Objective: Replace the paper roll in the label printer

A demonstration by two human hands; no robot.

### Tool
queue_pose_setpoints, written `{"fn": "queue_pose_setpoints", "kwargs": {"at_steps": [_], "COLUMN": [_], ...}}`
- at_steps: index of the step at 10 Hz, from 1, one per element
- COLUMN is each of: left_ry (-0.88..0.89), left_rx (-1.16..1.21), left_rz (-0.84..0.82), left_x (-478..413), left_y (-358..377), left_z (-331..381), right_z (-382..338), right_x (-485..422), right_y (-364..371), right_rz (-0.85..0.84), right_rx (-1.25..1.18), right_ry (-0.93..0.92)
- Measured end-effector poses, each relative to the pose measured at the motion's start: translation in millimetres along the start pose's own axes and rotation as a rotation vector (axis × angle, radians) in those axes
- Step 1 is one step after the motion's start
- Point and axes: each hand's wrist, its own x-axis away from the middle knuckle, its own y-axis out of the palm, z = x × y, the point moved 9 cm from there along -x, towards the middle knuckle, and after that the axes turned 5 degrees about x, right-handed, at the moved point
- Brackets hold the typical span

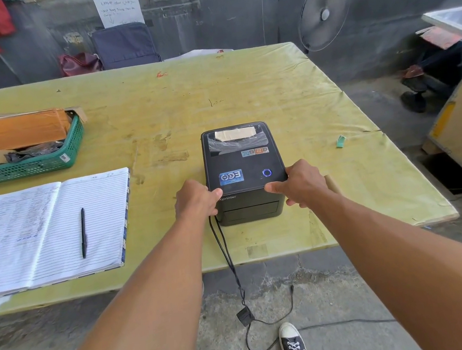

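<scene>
The black box-shaped plastic label printer (245, 169) is held between both hands on the yellow-green covered table (240, 88), lid closed: the left hand (194, 198) is curled round its near left corner, the right hand (303, 183) round its near right corner, thumbs laid on top. A brown cardboard tube (332, 184) is seen just beyond the right hand

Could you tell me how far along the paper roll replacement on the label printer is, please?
Done: nothing certain; the label printer has its lid closed, and a cardboard tube lies beside it, maybe an old core. In hand: the left hand and right hand grip its front corners. Left: cannot tell whether a new roll is inside.
</scene>
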Motion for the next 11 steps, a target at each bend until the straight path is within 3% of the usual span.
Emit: {"fn": "queue_pose_setpoints", "kwargs": {"at_steps": [8, 10, 11], "left_ry": [-0.007, 0.026, 0.024], "left_rx": [-0.006, 0.077, 0.123], "left_rz": [-0.002, 0.028, 0.099], "left_x": [-1, 5, 37], "left_y": [1, -4, -6], "left_z": [-3, 6, -27], "right_z": [-2, -17, -15], "right_x": [8, 11, 12], "right_y": [-1, -13, -36], "right_rz": [-0.005, -0.068, -0.041], "right_rx": [-0.023, 0.087, 0.083], "right_ry": [0.011, -0.018, -0.015]}}
